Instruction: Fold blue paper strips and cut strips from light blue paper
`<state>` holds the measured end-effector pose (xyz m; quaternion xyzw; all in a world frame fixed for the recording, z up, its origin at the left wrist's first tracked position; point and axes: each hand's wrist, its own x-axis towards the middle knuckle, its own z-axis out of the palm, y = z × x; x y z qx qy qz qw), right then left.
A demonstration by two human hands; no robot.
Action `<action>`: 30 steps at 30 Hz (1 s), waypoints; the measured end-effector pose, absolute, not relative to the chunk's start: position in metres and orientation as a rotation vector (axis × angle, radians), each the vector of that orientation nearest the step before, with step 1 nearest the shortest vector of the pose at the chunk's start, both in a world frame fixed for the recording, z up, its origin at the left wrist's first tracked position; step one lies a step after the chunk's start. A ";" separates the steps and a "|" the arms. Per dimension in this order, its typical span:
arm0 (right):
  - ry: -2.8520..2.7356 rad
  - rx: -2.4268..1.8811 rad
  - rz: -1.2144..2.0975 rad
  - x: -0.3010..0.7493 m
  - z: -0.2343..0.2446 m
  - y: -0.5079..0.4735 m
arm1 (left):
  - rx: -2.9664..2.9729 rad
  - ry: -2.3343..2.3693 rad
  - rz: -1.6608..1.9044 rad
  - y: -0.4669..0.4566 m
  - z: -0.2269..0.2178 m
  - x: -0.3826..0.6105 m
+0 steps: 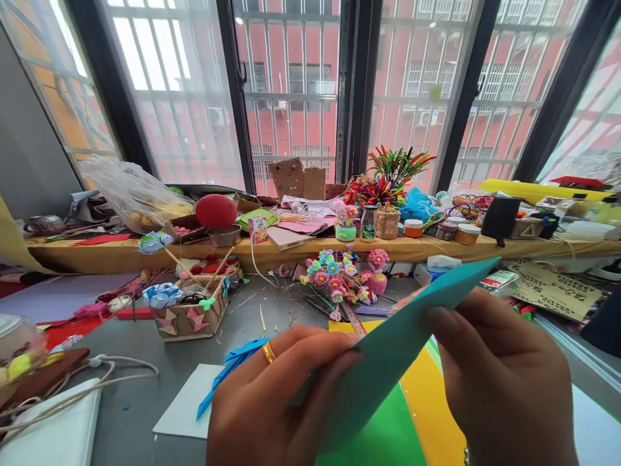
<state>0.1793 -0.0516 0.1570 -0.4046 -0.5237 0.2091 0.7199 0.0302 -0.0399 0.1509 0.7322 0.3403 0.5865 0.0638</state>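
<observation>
A teal sheet of paper is held up in front of me, tilted, with its upper edge rising to the right. My left hand, wearing a gold ring, pinches its left side between thumb and fingers. On the right side, my right hand grips the paper with the thumb on the near face. Below lie a green sheet and a yellow sheet, partly hidden by the paper and hands. A folded blue paper piece rests on a white sheet beside my left hand.
A cardboard box with paper flowers stands on the grey table to the left. Pink and blue flowers lie at the back centre. The ledge holds a red balloon, jars and pipe cleaners. A cable crosses the left.
</observation>
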 end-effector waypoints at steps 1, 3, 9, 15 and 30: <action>-1.152 -0.891 0.473 0.179 0.157 -0.051 | 2.213 1.041 1.770 -0.039 0.151 0.030; -1.130 -0.888 0.489 0.179 0.156 -0.049 | 2.216 1.057 1.773 -0.038 0.151 0.031; -1.094 -0.877 0.452 0.179 0.156 -0.046 | 2.240 1.040 1.783 -0.036 0.149 0.033; -1.097 -0.817 0.461 0.182 0.156 -0.043 | 2.250 1.052 1.787 -0.035 0.148 0.034; -1.017 -0.814 0.548 0.179 0.157 -0.045 | 2.225 0.959 1.796 -0.032 0.145 0.034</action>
